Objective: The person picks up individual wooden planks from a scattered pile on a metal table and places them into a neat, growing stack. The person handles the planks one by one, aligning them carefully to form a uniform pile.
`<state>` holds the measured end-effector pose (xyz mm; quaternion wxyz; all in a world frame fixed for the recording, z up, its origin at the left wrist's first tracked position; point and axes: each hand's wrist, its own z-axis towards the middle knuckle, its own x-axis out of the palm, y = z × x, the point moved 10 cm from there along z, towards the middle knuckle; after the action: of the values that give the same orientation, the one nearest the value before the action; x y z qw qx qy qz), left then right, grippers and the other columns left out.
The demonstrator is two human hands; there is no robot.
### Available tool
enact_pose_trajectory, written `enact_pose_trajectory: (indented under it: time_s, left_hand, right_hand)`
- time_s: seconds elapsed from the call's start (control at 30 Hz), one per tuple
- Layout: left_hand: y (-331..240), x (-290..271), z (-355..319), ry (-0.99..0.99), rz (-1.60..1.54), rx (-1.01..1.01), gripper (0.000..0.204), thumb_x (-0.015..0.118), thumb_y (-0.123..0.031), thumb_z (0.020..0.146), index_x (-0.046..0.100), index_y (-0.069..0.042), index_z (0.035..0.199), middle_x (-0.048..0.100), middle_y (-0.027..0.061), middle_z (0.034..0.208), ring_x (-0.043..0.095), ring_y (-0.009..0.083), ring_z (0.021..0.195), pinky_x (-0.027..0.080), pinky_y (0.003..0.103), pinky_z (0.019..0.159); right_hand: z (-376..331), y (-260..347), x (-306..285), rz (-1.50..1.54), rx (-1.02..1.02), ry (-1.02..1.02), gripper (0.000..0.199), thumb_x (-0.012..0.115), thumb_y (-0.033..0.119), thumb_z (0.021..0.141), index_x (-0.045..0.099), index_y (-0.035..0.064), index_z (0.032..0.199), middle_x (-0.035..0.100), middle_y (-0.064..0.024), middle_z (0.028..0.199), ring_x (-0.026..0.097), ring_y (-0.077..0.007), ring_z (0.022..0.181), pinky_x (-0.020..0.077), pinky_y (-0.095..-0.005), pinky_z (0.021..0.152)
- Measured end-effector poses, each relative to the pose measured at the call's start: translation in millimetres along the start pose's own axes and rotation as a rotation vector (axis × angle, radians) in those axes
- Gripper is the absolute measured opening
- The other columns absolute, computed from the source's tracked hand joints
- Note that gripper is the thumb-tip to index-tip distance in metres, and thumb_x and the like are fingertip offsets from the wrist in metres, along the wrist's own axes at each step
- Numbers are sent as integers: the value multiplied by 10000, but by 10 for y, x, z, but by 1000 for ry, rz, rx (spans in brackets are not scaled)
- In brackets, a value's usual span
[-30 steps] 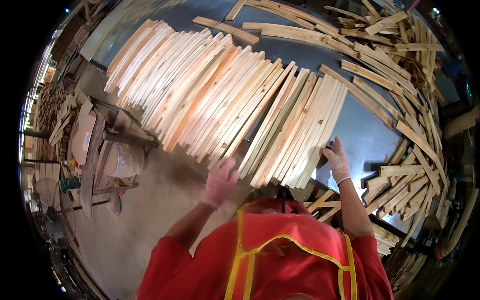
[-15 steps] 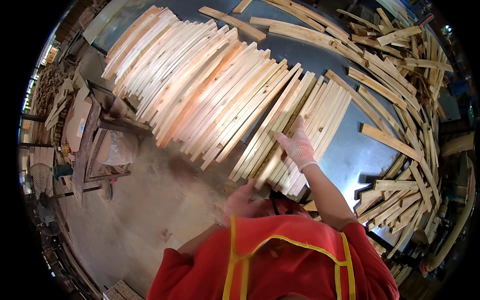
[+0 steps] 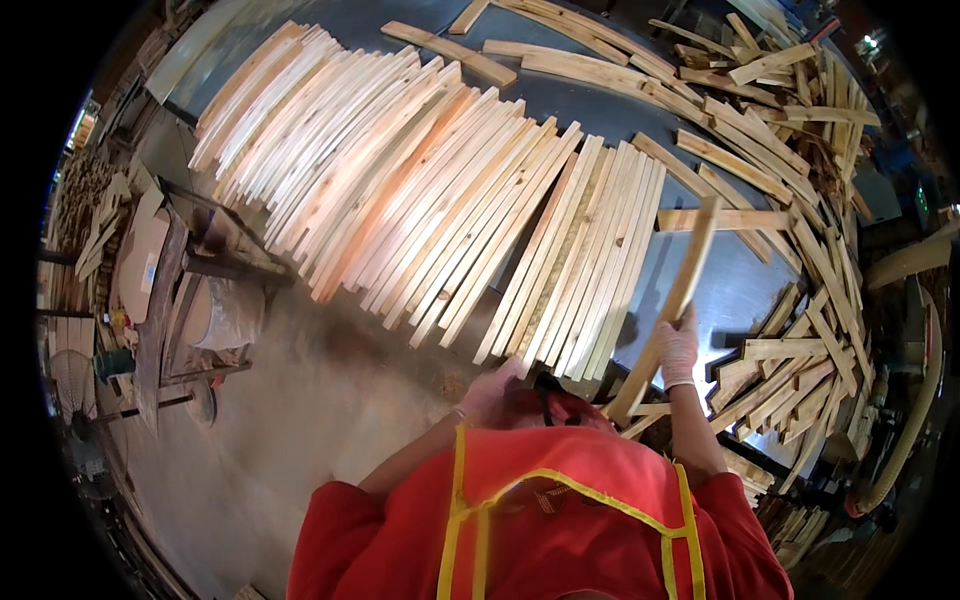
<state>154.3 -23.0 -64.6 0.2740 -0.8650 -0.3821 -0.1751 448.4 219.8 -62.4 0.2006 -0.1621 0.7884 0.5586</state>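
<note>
My right hand, in a pale glove, is closed around a wooden strip and holds it slanting above the metal table, to the right of a long row of strips. The strip's far end is smeared by motion. My left hand, also gloved and slightly blurred, is at the near ends of the row's right-hand group of strips. Its fingertips seem to touch one strip end; how its fingers are bent is hard to see. A narrow wedge-shaped gap separates this group from the larger group of strips on the left.
Loose strips lie along the far and right sides of the metal table, with a tangled pile at the far right and a heap at the near right. On the left stand a wheeled frame and a fan.
My right hand has left the row and moved right, now with a strip in it. The right-hand group sits closer together. A loose strip on the right lies at a different angle.
</note>
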Motion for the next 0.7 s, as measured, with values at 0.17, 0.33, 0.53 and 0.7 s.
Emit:
enact_pose_trajectory:
  time_s: [0.17, 0.33, 0.53, 0.7]
  left_hand:
    - [196, -216, 421, -1, -141, 69, 335, 648, -375, 1032, 681, -42, 1059, 677, 85, 965, 681, 251, 956, 536, 374, 889]
    - [-76, -356, 155, -130, 178, 175, 402, 644, -361, 1046, 641, -50, 1300, 692, 96, 1178, 666, 226, 1066, 551, 439, 957]
    - [-1090, 381, 53, 314, 399, 179, 570, 630, -411, 1059, 529, -41, 1481, 674, 107, 1247, 659, 193, 1065, 571, 395, 925]
    - [-1866, 989, 1036, 6, 882, 447, 955, 778, -249, 918, 252, 25, 1666, 677, 214, 1300, 699, 295, 1056, 562, 392, 969]
  right_hand:
    - [-54, 4, 745, -58, 7, 286, 959, 761, 242, 879, 279, 84, 1693, 719, -169, 1234, 691, -256, 1054, 548, -340, 922]
    - [-167, 193, 894, 118, 171, 514, 1006, 788, 323, 891, 229, -10, 1659, 688, -208, 1292, 670, -269, 1117, 535, -353, 983]
    - [64, 157, 1048, -438, 85, 442, 1093, 806, 455, 880, 169, -26, 1628, 633, -299, 1413, 625, -421, 1321, 488, -414, 1114]
    - [-1, 402, 1098, -236, 2, 641, 1053, 768, 475, 889, 194, -4, 1630, 702, -250, 1305, 690, -372, 1227, 521, -402, 1059]
